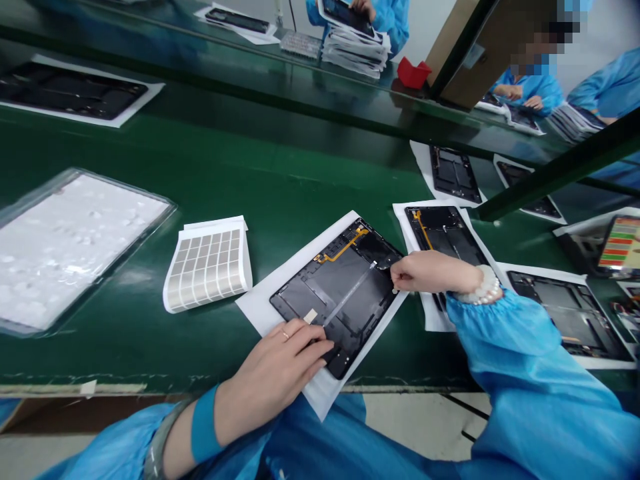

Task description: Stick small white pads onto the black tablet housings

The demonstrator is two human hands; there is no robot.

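Note:
A black tablet back housing (320,283) lies at a slant before me on a white paper sheet (265,300). An orange flex cable (345,250) runs along its upper part, and a thin grey strip (350,295) crosses its middle. Near its lower left side is a small beige patch (311,316). My left hand (283,357) rests over the housing's lower left edge with fingers stretched out. At the right edge, my right hand (417,272) is closed in a pinch near the strip's upper end. What it pinches is hidden; a small dark tip shows by its fingertips.
A curled sheet of grey square stickers (207,267) lies left of the housing, beside a clear-edged tray (90,247). More housings on paper lie right, one with an orange cable (450,230). A green post (560,167) slants across the right. Co-workers in blue sit opposite.

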